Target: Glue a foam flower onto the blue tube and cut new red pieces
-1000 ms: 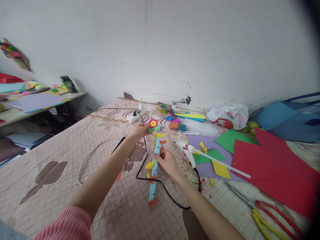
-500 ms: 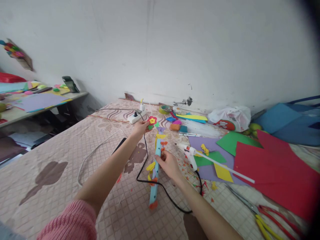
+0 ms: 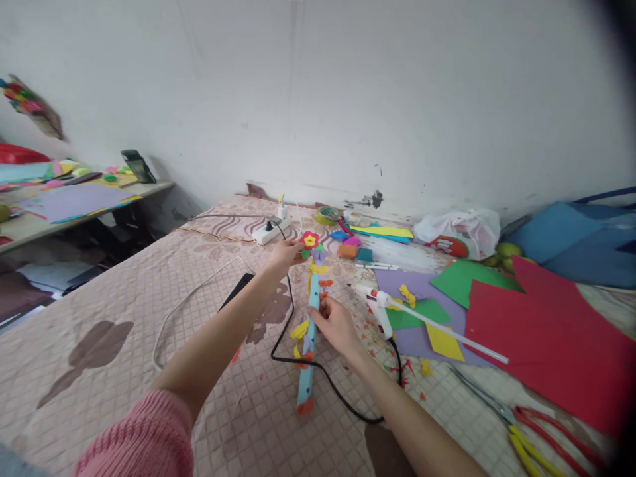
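Observation:
Between the fingertips of my left hand (image 3: 288, 255) is a red paper flower (image 3: 311, 240) with a yellow centre and green leaves. It is at the far end of a light blue paper strip (image 3: 307, 377); whether it touches the strip I cannot tell. My right hand (image 3: 334, 322) pinches this strip near its middle. Orange, yellow and purple paper pieces sit along the strip. A black cord (image 3: 338, 391) crosses over its lower part. To the right of my right hand lies a white glue gun (image 3: 375, 305) with a long glue stick in it.
Scissors (image 3: 501, 411) lie at the front right, near red sheets (image 3: 536, 338) and a purple sheet (image 3: 417, 285). A white power strip (image 3: 271, 230) stands at the back, with tape (image 3: 328, 215) and clay blocks (image 3: 348, 252). A dark phone-like object (image 3: 237, 289) is partly behind my left forearm.
My left hand has moved a little to the right with the flower, bringing it over the strip's far end. My right hand has stayed on the strip.

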`<state>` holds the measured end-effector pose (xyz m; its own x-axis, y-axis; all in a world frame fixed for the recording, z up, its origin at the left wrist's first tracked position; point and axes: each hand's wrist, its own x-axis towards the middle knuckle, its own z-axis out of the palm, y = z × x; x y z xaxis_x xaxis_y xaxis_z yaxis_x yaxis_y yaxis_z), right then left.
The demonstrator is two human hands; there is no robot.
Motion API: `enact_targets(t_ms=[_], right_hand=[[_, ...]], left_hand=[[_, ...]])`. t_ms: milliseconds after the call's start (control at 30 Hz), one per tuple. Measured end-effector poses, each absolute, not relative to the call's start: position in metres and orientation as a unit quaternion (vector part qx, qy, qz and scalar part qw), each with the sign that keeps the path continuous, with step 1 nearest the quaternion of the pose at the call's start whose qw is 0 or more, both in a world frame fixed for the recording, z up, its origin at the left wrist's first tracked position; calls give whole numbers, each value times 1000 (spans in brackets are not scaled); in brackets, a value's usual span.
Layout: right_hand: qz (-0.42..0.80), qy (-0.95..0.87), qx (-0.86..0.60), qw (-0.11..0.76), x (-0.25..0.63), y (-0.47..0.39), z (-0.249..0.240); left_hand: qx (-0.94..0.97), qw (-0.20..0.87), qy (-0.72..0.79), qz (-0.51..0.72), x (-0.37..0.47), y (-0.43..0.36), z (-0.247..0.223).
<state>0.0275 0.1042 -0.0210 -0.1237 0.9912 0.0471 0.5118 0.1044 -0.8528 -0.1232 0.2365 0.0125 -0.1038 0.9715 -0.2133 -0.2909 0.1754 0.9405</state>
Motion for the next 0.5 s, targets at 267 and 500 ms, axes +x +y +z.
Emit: enact_targets(t_ms=[267,500], right_hand=[[338,-666,-569,343,28,106,-24],[346,-662,-567,348,28,105,-23]], left_hand=[[343,613,496,510,-118,229,13],[351,600,494,523,-116,232,14]])
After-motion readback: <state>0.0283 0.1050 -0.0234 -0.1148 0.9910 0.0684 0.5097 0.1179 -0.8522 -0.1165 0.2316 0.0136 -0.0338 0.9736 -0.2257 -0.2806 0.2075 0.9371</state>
